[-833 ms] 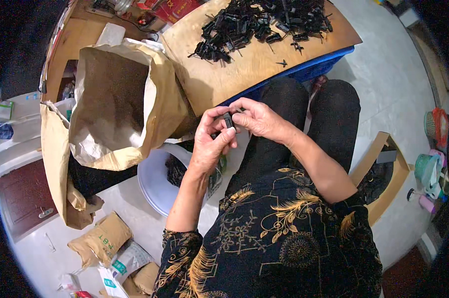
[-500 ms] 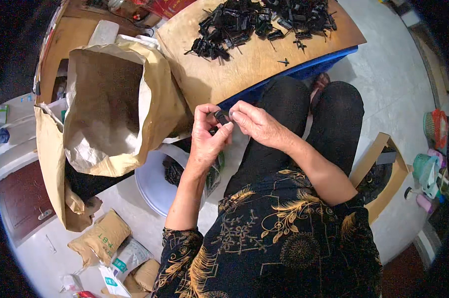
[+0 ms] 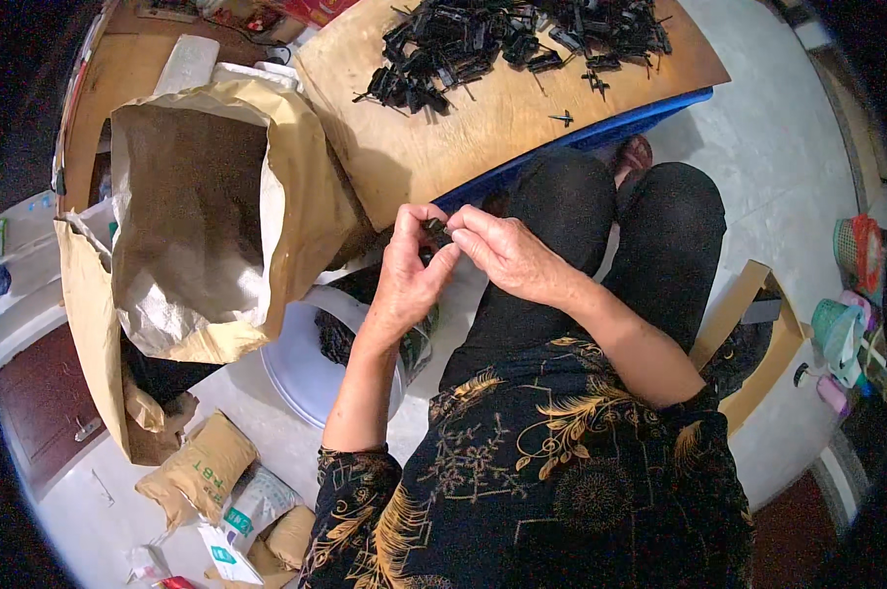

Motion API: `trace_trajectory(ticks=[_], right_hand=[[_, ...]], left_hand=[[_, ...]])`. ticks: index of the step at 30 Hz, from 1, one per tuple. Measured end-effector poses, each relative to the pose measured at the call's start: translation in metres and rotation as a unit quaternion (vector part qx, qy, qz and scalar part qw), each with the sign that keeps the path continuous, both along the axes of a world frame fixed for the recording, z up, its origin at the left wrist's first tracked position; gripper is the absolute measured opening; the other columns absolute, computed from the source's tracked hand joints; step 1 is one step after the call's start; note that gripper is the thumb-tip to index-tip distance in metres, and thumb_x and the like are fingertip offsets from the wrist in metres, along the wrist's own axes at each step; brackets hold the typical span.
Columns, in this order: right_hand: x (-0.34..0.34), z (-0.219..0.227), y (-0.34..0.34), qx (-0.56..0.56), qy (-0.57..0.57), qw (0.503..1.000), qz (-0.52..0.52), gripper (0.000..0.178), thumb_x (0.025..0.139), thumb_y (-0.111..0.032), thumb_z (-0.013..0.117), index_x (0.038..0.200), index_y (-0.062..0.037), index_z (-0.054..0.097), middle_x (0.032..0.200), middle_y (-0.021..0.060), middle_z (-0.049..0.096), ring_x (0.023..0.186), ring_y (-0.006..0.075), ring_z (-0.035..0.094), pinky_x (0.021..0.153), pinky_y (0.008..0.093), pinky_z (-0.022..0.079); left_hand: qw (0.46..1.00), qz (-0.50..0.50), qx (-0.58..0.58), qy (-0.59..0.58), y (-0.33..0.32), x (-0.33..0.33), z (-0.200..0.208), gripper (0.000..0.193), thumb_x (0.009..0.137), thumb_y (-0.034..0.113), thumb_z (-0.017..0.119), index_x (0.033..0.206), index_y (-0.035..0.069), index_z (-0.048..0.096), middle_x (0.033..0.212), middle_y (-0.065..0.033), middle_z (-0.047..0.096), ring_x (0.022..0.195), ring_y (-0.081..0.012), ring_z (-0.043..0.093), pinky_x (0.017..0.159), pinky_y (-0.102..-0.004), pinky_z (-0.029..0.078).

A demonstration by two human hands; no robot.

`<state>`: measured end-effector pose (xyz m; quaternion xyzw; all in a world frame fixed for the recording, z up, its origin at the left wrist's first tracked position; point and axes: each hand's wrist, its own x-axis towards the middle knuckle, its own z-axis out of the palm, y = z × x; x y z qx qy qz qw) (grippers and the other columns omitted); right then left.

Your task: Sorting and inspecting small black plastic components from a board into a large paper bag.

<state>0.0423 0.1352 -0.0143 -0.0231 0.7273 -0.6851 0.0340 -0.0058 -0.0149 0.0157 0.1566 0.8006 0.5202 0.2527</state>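
A small black plastic part (image 3: pixel 432 228) is pinched between the thumb and fingers of my left hand (image 3: pixel 411 265). Those fingers hide most of it. My right hand (image 3: pixel 505 257) meets the left one, its thumb and fingertips closed at the part's right side; anything else tiny in that pinch is hidden. Both hands are above my lap, just off the near edge of a wooden board (image 3: pixel 365 147). A heap of black plastic parts (image 3: pixel 502 44) with thin stems covers the board's far side, and one loose part (image 3: pixel 561 119) lies apart near its edge.
Left of my hands stands a large open brown paper sack (image 3: pixel 306 196) with a white lining. Below it, a white bucket (image 3: pixel 291 368) holds black parts. Filled bags (image 3: pixel 203 466) lie at the lower left. A cardboard box (image 3: pixel 767 358) with black contents sits at right.
My right fingertips have come in against the part in my left hand, where a small gap was before. The part is now more covered by fingers. The view has shifted slightly.
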Motion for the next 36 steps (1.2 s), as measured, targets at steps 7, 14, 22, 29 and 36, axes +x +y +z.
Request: trace_trajectory(ticks=[7, 14, 22, 29, 36], right_hand=[[-0.001, -0.010, -0.005, 0.001, 0.000, 1.000, -0.014, 0.018, 0.089, -0.017, 0.044, 0.089, 0.0008, 0.048, 0.074, 0.0205, 0.056, 0.074, 0.0397, 0.057, 0.059, 0.0431, 0.044], [-0.001, -0.020, -0.014, 0.043, 0.033, 0.997, -0.062, 0.015, 0.089, -0.014, 0.044, 0.086, 0.0004, 0.045, 0.069, 0.0203, 0.051, 0.067, 0.0390, 0.052, 0.056, 0.0407, 0.041], [-0.002, -0.021, -0.009, -0.055, -0.015, 0.996, -0.068, 0.020, 0.092, -0.021, 0.045, 0.100, -0.0022, 0.048, 0.069, 0.0032, 0.052, 0.055, 0.0099, 0.046, 0.049, 0.0256, 0.038], [0.004, 0.002, 0.004, -0.263, -0.087, 0.961, 0.007, 0.014, 0.091, -0.017, 0.049, 0.092, -0.0026, 0.050, 0.072, 0.0022, 0.057, 0.043, 0.0019, 0.041, 0.039, 0.0145, 0.033], [0.006, 0.002, 0.010, -0.288, -0.055, 0.956, 0.001, 0.013, 0.089, -0.014, 0.052, 0.094, -0.0027, 0.051, 0.076, 0.0001, 0.055, 0.048, 0.0003, 0.042, 0.039, 0.0140, 0.032]], left_hand=[[0.992, -0.042, -0.079, 0.088, 0.006, -0.002, 0.002, 0.030, 0.076, 0.004, 0.060, 0.099, 0.003, 0.041, 0.077, -0.0090, 0.052, 0.063, -0.0166, 0.051, 0.058, -0.0279, 0.042], [0.960, -0.024, -0.114, 0.256, 0.012, 0.004, -0.008, 0.030, 0.075, 0.000, 0.057, 0.100, 0.002, 0.041, 0.084, -0.0217, 0.054, 0.080, -0.0412, 0.055, 0.066, -0.0402, 0.045], [0.989, 0.116, 0.093, 0.010, 0.011, 0.003, -0.001, 0.024, 0.081, 0.002, 0.054, 0.102, 0.007, 0.044, 0.079, -0.0105, 0.057, 0.058, -0.0157, 0.052, 0.049, -0.0241, 0.040], [0.861, 0.154, 0.394, -0.283, 0.001, 0.005, 0.018, 0.031, 0.083, 0.011, 0.054, 0.113, 0.010, 0.044, 0.080, -0.0093, 0.055, 0.049, -0.0119, 0.043, 0.041, -0.0191, 0.032], [0.910, 0.073, 0.282, -0.294, -0.001, 0.015, 0.021, 0.036, 0.085, 0.015, 0.053, 0.119, 0.005, 0.047, 0.082, -0.0095, 0.055, 0.049, -0.0104, 0.042, 0.040, -0.0181, 0.031]])
